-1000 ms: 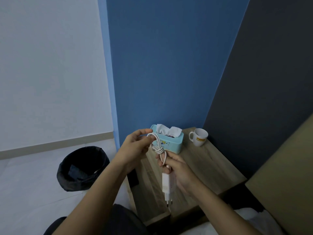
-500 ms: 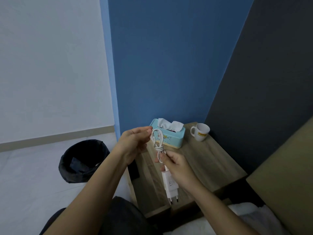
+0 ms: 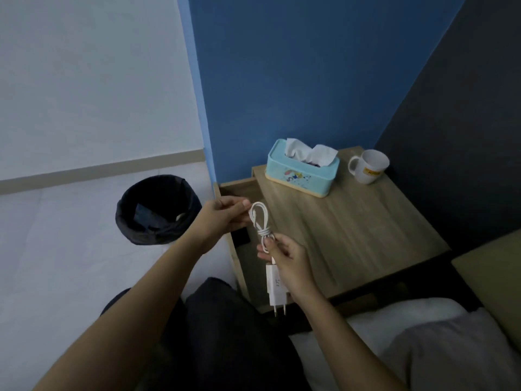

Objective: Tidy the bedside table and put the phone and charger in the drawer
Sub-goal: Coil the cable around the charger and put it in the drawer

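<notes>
A white charger (image 3: 276,286) with its plug pins pointing down hangs from my right hand (image 3: 287,261), which grips it where the cable joins. Its white cable (image 3: 260,221) is coiled into a tied loop, and my left hand (image 3: 222,218) pinches the top of that loop. Both hands are over the open drawer (image 3: 239,190) at the left side of the wooden bedside table (image 3: 352,230). A dark flat object (image 3: 240,237), possibly the phone, lies in the drawer, partly hidden by my left hand.
A light blue tissue box (image 3: 303,172) and a white mug (image 3: 369,166) stand at the back of the table. A black waste bin (image 3: 158,210) sits on the floor to the left. The bed and pillow (image 3: 423,340) are at lower right.
The view has tilted down, and the hands with the charger now sit lower and left of the tissue box, over the open drawer. Both grips are unchanged.
</notes>
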